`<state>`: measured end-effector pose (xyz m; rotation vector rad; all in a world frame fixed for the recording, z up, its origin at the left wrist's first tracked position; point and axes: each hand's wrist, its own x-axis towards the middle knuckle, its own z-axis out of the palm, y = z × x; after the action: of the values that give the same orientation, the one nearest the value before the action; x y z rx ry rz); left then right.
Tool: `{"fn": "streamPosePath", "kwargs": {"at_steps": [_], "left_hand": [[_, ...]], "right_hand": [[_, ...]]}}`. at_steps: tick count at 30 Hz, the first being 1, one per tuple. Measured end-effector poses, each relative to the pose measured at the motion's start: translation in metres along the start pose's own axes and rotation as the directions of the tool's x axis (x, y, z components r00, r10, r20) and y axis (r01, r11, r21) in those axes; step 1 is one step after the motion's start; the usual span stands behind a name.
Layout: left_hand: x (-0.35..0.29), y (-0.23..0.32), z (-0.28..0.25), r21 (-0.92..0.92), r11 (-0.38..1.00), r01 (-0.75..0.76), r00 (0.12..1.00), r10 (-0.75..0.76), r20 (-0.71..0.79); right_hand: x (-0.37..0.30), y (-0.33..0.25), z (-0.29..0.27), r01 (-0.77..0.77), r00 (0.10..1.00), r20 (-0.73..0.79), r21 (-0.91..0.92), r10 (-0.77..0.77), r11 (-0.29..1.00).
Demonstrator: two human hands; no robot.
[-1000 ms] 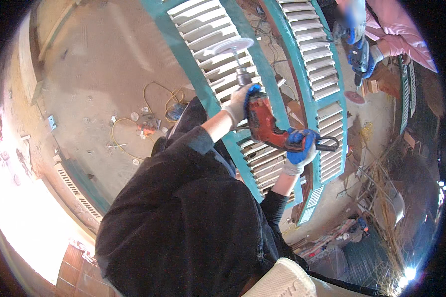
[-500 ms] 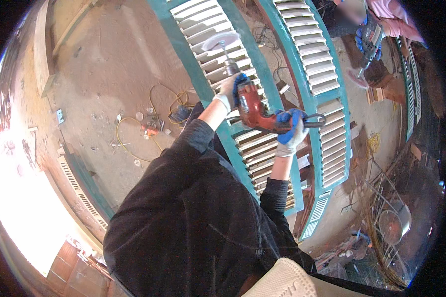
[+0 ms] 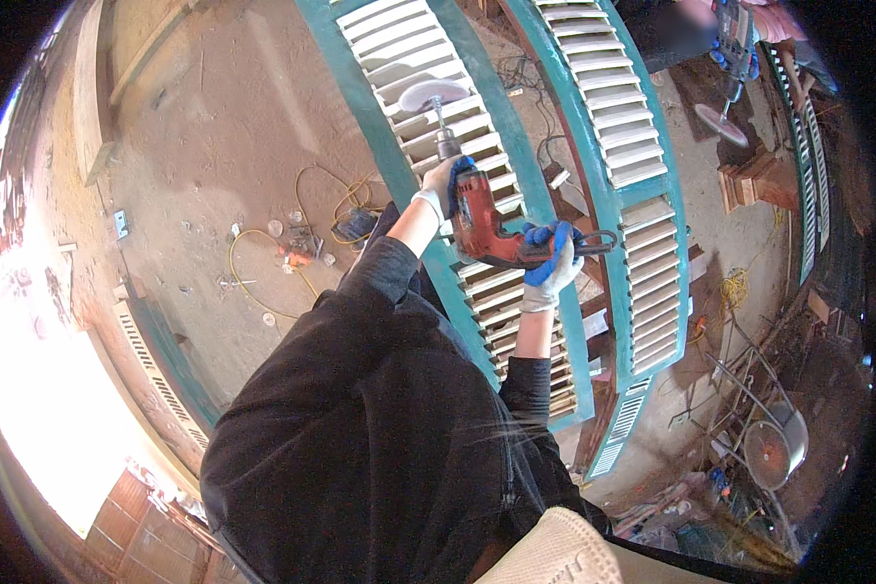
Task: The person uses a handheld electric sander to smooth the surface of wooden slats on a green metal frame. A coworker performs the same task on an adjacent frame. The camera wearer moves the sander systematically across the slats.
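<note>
A red and black power drill (image 3: 479,219) is held in both my gloved hands. My left hand (image 3: 444,185) wraps round its front near the chuck, while my right hand (image 3: 553,263) grips the rear handle. From the chuck sticks out a round, pale sanding disc (image 3: 434,95), over the white slats of a louvered shutter (image 3: 368,107) with a green frame. Whether the disc touches the slats I cannot tell. Both gloves are white with blue palms and fingers.
A second green-framed shutter (image 3: 608,185) lies just to the right. Beyond it, a co-worker's gloved hands hold another drill (image 3: 735,49) with a disc. A yellow cord (image 3: 234,255) and small items litter the floor at left. A round metal drum-like fan (image 3: 777,448) stands lower right.
My right hand and the drill's rear have shifted left and slightly down; the disc has come a little lower. The co-worker's drill has swung so its disc sits lower and further right.
</note>
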<state>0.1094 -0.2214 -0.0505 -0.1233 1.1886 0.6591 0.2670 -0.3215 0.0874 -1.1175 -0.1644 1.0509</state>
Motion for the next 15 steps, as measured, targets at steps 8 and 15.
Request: {"fn": "streamPosePath", "kwargs": {"at_steps": [8,15], "left_hand": [[-0.014,0.011,-0.013,0.018,1.000,0.013,1.000,-0.014,0.010],[-0.011,-0.011,0.046,-0.121,0.979,0.164,0.969,-0.137,0.205]], "right_hand": [[-0.006,0.011,0.007,-0.011,1.000,-0.014,0.028,0.012,1.000],[0.044,-0.040,0.005,-0.007,0.998,0.058,-0.129,0.015,0.992]]}}
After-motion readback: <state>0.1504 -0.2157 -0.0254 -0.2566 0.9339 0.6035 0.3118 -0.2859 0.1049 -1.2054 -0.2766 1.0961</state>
